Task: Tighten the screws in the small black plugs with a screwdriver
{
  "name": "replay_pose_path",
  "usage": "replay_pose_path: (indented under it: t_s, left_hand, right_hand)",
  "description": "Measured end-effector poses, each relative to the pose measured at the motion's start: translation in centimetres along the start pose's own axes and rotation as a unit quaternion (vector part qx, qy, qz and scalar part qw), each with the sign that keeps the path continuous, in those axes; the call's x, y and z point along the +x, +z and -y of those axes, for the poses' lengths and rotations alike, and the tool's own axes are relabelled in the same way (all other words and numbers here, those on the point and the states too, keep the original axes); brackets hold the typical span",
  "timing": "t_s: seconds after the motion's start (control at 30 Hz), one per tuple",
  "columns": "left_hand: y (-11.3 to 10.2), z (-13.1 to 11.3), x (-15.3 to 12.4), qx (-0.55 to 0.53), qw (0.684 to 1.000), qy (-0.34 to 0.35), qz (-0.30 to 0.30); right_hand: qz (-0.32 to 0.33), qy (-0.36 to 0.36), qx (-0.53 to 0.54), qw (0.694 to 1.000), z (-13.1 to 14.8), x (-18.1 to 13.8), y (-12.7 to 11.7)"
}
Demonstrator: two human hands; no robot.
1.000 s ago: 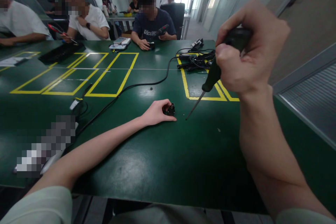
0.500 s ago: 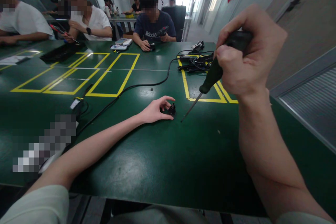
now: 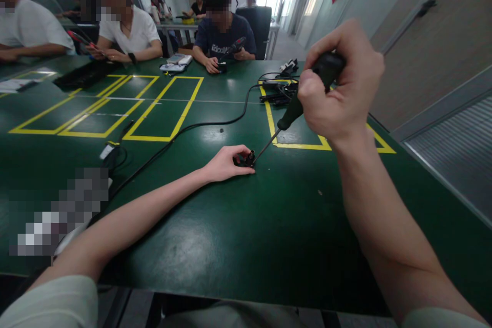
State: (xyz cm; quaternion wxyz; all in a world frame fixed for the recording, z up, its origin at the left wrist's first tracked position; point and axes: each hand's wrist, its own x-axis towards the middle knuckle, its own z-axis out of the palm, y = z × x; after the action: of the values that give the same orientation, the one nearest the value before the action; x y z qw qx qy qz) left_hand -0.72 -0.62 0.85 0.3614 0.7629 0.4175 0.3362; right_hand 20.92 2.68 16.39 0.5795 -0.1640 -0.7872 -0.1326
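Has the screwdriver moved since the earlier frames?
Yes, left: against the yellow tape rectangle, the screwdriver has shifted left in view, bringing its tip to the small black part. Contact is hard to confirm.

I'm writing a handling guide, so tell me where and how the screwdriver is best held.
Probably best by the thick handle of the screwdriver, wrapping it from above and the right, as the right hand does. The handle tilts up and rightward; the thin shaft slopes down leftward toward the small black part in the left hand, offering little to hold.
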Motion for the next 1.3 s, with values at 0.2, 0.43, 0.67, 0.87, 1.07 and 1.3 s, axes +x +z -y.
replay_pose_path:
  t_s: [0.2, 0.43, 0.67, 0.87, 1.07, 1.3]
  left_hand:
    - [0.0, -0.1, 0.0, -0.006, 1.000, -0.001, -0.001]
    - [0.0, 0.0, 0.0, -0.008, 1.000, -0.006, 0.000]
    - [0.0, -0.1, 0.0, -0.010, 1.000, -0.015, 0.006]
    - [-0.1, -0.2, 0.0, -0.013, 1.000, -0.015, 0.006]
    - [-0.1, -0.2, -0.1, -0.010, 1.000, -0.014, 0.005]
    - [0.0, 0.1, 0.0, -0.007, 1.000, -0.014, 0.002]
  right_hand:
    - [0.000, -0.004, -0.031, 1.000, -0.1, -0.2, 0.4]
    - [-0.014, 0.027, -0.012, 0.999, -0.3, -0.2, 0.8]
    - [-0.005, 0.025, 0.069, 0.997, -0.6, 0.0, 0.5]
    - [0.012, 0.031, 0.176, 0.984, -1.2, -0.3, 0.7]
    - [0.032, 0.049, 0.169, 0.984, -0.8, -0.2, 0.6]
    - [0.051, 0.062, 0.007, 0.997, 1.0, 0.4, 0.0]
